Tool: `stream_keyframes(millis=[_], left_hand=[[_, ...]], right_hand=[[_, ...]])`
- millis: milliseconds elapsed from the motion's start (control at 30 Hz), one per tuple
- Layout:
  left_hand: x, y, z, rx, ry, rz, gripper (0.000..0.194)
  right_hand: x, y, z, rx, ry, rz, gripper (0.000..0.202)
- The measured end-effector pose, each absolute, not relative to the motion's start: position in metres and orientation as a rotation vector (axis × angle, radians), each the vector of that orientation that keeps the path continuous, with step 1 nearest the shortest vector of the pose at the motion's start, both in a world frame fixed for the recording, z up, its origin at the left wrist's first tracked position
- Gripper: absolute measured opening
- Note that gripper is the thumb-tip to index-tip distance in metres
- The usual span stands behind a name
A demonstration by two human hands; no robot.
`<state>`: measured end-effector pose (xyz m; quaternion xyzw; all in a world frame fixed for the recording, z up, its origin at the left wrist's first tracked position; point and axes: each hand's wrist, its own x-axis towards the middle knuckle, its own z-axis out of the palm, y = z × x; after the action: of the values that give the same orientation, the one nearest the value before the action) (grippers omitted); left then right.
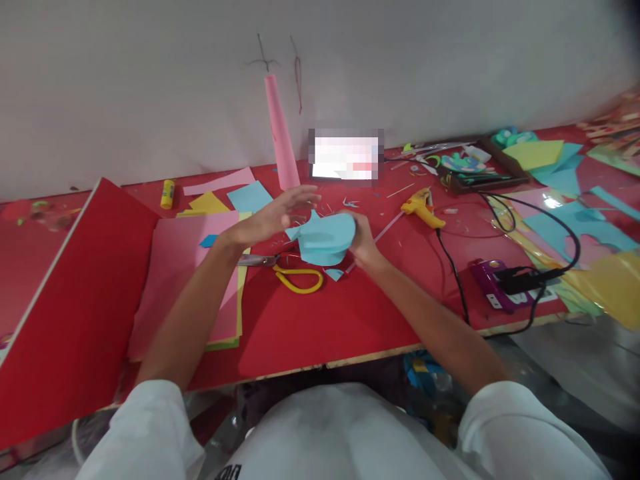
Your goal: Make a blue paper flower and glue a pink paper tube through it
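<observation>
1 light-blue, folded paper piece (327,233) is over the middle of a red tabletop (320,340). Its upper face is smooth and rounded, layered paper shows under the front edge, and a small pointed tab juts out at its left. The right hand (364,241) holds its right edge, fingertips hidden behind it; the left hand (273,217) hovers just beside its left end, fingers loosely spread, gripping nothing. Yellow-handled metal scissors (273,261) lie just below

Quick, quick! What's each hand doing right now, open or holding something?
Left hand: open, fingers spread, beside the blue paper.
Right hand: closed, holding the blue paper by its right side.
</observation>
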<state>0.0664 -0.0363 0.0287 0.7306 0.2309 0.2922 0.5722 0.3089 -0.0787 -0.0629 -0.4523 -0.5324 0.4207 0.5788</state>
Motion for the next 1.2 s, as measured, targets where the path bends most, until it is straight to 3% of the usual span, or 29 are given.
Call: stream_keyframes(millis=[200, 400, 467, 633, 900, 1067, 1200], left_hand=[[0.077, -0.04, 0.024, 2.062, 0.666, 0.741, 0.103], [0.096, -0.047, 0.022, 2.091, 1.205, 1.27, 0.056], [0.098, -0.051, 0.025, 2.108, 1.263, 1.178, 0.048], [0.097, -0.05, 0.025, 1.978, 1.153, 0.925, 0.068], [0.094, -0.053, 0.034, 2.136, 1.074, 0.846, 0.066], [0.097, -0.06, 0.04, 2.186, 1.104, 0.865, 0.043], [0.098, -0.067, 0.042, 2.313, 1.135, 0.927, 0.039]], right_hand=[[0.308, -0.077, -0.065, -1.237, -1.165, 1.099, 0.041], [0.306, -0.077, -0.059, -1.161, -1.183, 1.019, 0.048], [0.307, -0.078, -0.057, -1.133, -1.259, 0.984, 0.049], [0.307, -0.086, -0.05, -1.145, -1.438, 0.863, 0.053], [0.305, -0.094, -0.043, -1.16, -1.55, 0.783, 0.062], [0.306, -0.096, -0.039, -1.151, -1.603, 0.748, 0.06], [0.304, -0.098, -0.036, -1.148, -1.64, 0.739, 0.062]])
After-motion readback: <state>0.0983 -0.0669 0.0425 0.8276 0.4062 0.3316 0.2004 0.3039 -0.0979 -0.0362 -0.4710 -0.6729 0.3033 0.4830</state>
